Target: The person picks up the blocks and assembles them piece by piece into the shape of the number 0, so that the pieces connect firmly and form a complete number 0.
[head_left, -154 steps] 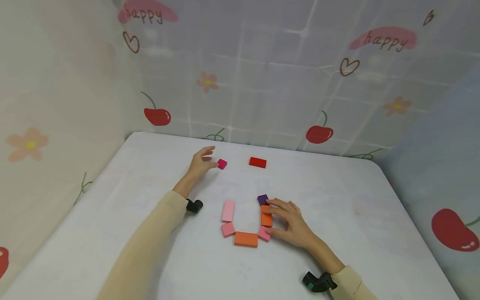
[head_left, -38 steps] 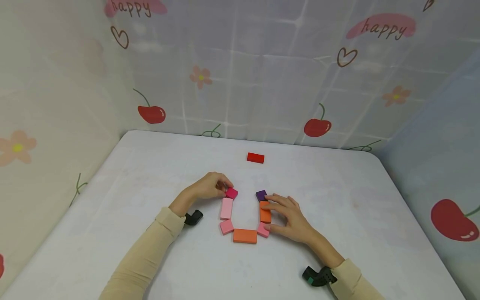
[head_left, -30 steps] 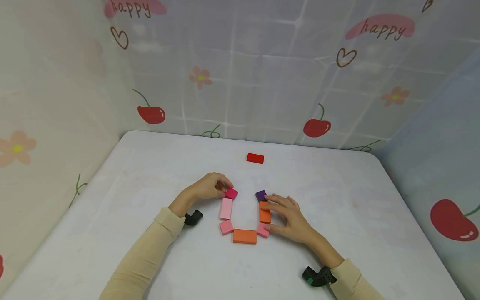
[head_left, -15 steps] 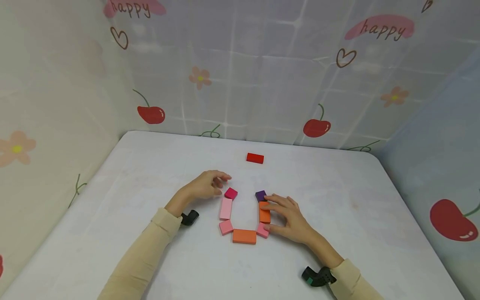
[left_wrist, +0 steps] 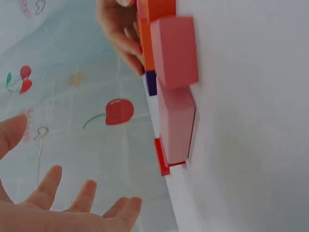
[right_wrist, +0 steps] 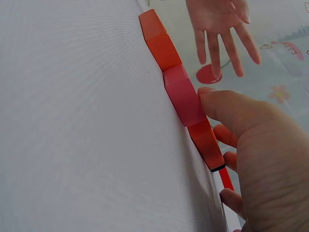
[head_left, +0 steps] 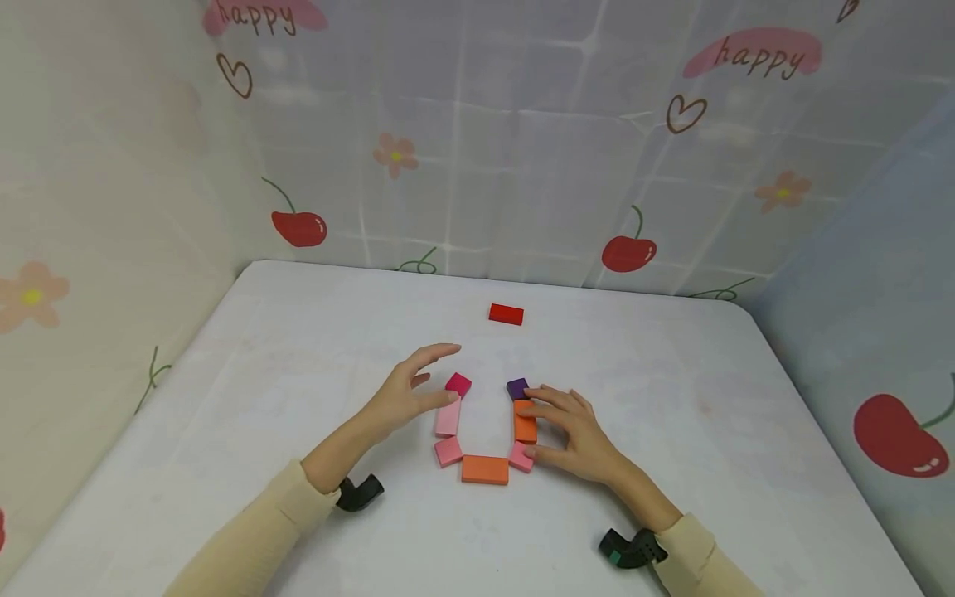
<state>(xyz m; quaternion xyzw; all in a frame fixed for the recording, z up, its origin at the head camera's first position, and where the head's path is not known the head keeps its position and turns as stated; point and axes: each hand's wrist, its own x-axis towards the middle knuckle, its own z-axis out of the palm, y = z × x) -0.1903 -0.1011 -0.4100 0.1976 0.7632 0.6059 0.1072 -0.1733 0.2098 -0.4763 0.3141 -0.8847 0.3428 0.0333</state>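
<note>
Small wooden-looking blocks form a U on the white table. Its left side has a magenta block (head_left: 458,384) at the top, a long light pink block (head_left: 448,420) and a pink block (head_left: 448,452). An orange block (head_left: 485,469) makes the base. Up the right side run another pink block (head_left: 518,458), a second orange block (head_left: 525,427) and a purple block (head_left: 516,388). My left hand (head_left: 399,398) is spread with nothing in it, its thumb overlapping the light pink block in the head view. My right hand (head_left: 578,439) rests relaxed fingertips along the right side blocks.
A red block (head_left: 506,314) lies alone toward the back of the white table (head_left: 671,373). Curtains printed with cherries and flowers hang behind and beside the table. A black wrist device (head_left: 632,549) is on each arm.
The left hand carried the magenta block from the back left to the top of the light pink block and let go. It then drew back, fingers spreading. The right hand stayed in place.
</note>
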